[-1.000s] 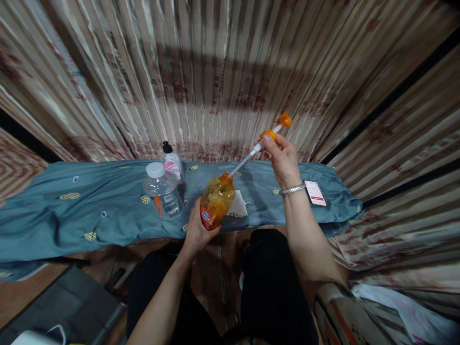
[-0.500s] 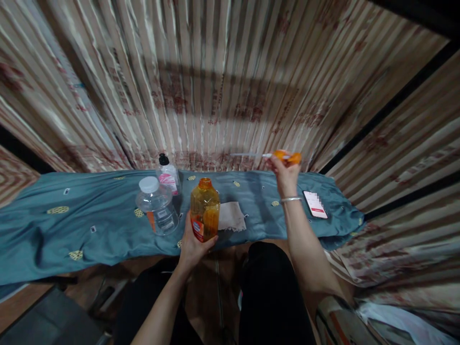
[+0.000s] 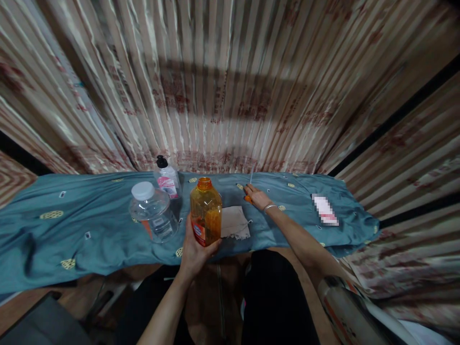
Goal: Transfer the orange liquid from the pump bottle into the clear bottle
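Observation:
My left hand (image 3: 196, 254) is wrapped round the lower part of an amber see-through bottle (image 3: 205, 211). The bottle is upright, its neck bare with no cap, and a red label shows low on its side. Down at the cloth to the right, my right hand (image 3: 258, 197) is closed over an orange trigger spray head (image 3: 247, 198), mostly hidden by the fingers. Its thin clear dip tube (image 3: 251, 174) points up and away. A beige piece of cloth or paper (image 3: 235, 223) with a ragged edge lies between the bottle and my right hand.
Left of the amber bottle stand a large clear jar (image 3: 153, 213) with a white lid and a clear pump bottle (image 3: 167, 180) with a black top. A phone (image 3: 325, 210) lies at the right. Teal patterned cloth (image 3: 108, 211) covers the narrow table; a striped curtain (image 3: 215, 96) hangs behind.
My right hand has come down and to the left with the spray head, from above the table to the cloth. My left hand still holds the amber bottle in nearly the same place.

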Available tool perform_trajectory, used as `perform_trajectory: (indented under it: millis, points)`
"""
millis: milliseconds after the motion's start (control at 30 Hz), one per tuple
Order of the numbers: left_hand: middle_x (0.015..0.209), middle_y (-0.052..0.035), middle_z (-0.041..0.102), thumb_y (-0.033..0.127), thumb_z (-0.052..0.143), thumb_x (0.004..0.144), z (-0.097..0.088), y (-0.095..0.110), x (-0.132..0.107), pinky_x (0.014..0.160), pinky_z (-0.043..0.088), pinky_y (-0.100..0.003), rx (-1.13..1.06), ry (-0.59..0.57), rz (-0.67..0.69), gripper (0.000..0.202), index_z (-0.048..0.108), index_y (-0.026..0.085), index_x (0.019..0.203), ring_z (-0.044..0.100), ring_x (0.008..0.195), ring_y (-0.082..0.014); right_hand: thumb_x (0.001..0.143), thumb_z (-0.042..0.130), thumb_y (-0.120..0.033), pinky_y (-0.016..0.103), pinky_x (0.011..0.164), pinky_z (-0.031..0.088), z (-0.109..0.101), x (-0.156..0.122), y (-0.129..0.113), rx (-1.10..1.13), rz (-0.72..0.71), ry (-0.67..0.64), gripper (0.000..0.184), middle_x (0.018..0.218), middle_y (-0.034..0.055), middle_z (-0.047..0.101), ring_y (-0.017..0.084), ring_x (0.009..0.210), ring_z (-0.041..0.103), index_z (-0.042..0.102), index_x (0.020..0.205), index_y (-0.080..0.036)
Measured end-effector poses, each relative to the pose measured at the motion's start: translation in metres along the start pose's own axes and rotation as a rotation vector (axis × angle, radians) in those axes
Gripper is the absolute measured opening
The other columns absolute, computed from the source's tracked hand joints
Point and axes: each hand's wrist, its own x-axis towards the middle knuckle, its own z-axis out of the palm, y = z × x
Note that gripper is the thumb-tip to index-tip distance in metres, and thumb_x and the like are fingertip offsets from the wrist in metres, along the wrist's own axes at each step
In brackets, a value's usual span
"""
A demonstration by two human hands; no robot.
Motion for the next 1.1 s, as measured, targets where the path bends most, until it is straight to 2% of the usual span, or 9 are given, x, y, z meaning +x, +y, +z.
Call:
perform_trajectory:
  millis: [233, 333, 400, 500, 567, 633, 833, 933, 1100]
  points:
    - [0.143, -0.0183, 0.043, 0.037, 0.082, 0.058, 0.003, -0.002, 0.002, 0.112, 0.034, -0.048, 0.032, 0.007, 0.023, 0.111, 0.02, 0.016, 0.148, 0.046, 0.132, -0.0317, 0.077, 0.048, 0.016, 0.044, 0.109, 0.035, -0.025, -0.019, -0.004, -0.011, -0.008, 0.055, 0.069, 0.145, 0.0225, 0.027, 0.036, 0.13, 0.032, 0.038, 0.142, -0.002]
    - [0.146, -0.0191, 0.04, 0.036, 0.084, 0.057, 0.006, -0.003, 0.002, 0.112, 0.033, -0.049, 0.014, 0.029, 0.027, 0.114, 0.018, 0.017, 0.149, 0.044, 0.133, -0.0321, 0.097, 0.048, -0.004, 0.042, 0.111, 0.033, -0.04, -0.044, -0.039, 0.122, -0.031, 0.18, 0.05, 0.14, 0.0207, 0.036, 0.029, 0.13, 0.034, 0.032, 0.144, -0.004]
    - [0.147, -0.0203, 0.039, 0.038, 0.085, 0.056, 0.01, -0.005, 0.003, 0.112, 0.032, -0.05, 0.015, 0.041, 0.038, 0.117, 0.017, 0.017, 0.149, 0.042, 0.134, -0.0328, 0.104, 0.044, -0.025, 0.042, 0.102, 0.045, -0.044, -0.064, -0.074, 0.658, -0.166, 0.247, 0.04, 0.131, 0.0138, 0.049, 0.028, 0.118, 0.05, 0.037, 0.142, -0.013]
    - [0.15, -0.0245, 0.034, 0.041, 0.084, 0.057, 0.019, -0.01, 0.003, 0.113, 0.031, -0.051, 0.036, 0.045, 0.136, 0.119, 0.015, 0.013, 0.149, 0.036, 0.138, -0.0345, 0.098, 0.055, -0.042, 0.042, 0.1, 0.045, -0.039, -0.089, -0.129, 1.072, -0.261, 0.161, 0.059, 0.133, 0.0088, 0.047, 0.028, 0.122, 0.046, 0.031, 0.147, -0.02]
    - [0.149, -0.0266, 0.032, 0.039, 0.082, 0.06, 0.025, -0.015, 0.003, 0.111, 0.032, -0.052, 0.068, 0.046, 0.216, 0.116, 0.013, 0.011, 0.149, 0.036, 0.138, -0.0359, 0.089, 0.069, -0.045, 0.041, 0.1, 0.044, -0.033, -0.098, -0.155, 1.106, -0.192, 0.184, 0.072, 0.132, 0.0077, 0.048, 0.029, 0.118, 0.048, 0.032, 0.146, -0.021]
    - [0.149, -0.0268, 0.032, 0.035, 0.079, 0.063, 0.031, -0.019, 0.001, 0.11, 0.034, -0.053, 0.115, 0.029, 0.253, 0.114, 0.01, 0.012, 0.15, 0.037, 0.137, -0.0366, 0.085, 0.072, -0.046, 0.039, 0.095, 0.048, -0.028, -0.1, -0.169, 1.115, -0.105, 0.261, 0.061, 0.12, 0.0066, 0.057, 0.03, 0.106, 0.057, 0.046, 0.134, -0.019]
    - [0.157, -0.0269, 0.015, 0.048, 0.083, 0.06, 0.03, -0.02, -0.011, 0.114, 0.026, -0.054, 0.142, -0.048, 0.29, 0.133, -0.007, 0.018, 0.152, 0.02, 0.145, -0.0368, 0.082, 0.071, -0.051, 0.044, 0.086, 0.05, -0.026, -0.084, -0.154, 0.973, 0.048, 0.42, 0.048, 0.107, 0.0081, 0.063, 0.033, 0.097, 0.061, 0.059, 0.114, -0.017]
    - [0.157, -0.0246, 0.018, 0.046, 0.075, 0.072, 0.019, -0.022, -0.017, 0.115, 0.023, -0.053, 0.159, -0.032, 0.309, 0.115, -0.001, 0.019, 0.153, 0.021, 0.146, -0.0335, 0.081, 0.078, -0.045, 0.043, 0.078, 0.053, -0.02, -0.071, -0.143, 0.802, 0.122, 0.503, 0.046, 0.099, 0.0072, 0.064, 0.033, 0.087, 0.063, 0.056, 0.11, -0.016]
    - [0.153, -0.0233, 0.03, 0.038, 0.066, 0.082, -0.002, -0.024, -0.024, 0.114, 0.026, -0.052, 0.188, -0.024, 0.293, 0.091, 0.011, 0.018, 0.152, 0.03, 0.143, -0.0308, 0.077, 0.087, -0.021, 0.04, 0.074, 0.055, 0.001, -0.058, -0.138, 0.65, 0.229, 0.443, 0.048, 0.098, 0.0073, 0.065, 0.035, 0.088, 0.064, 0.05, 0.108, -0.016]
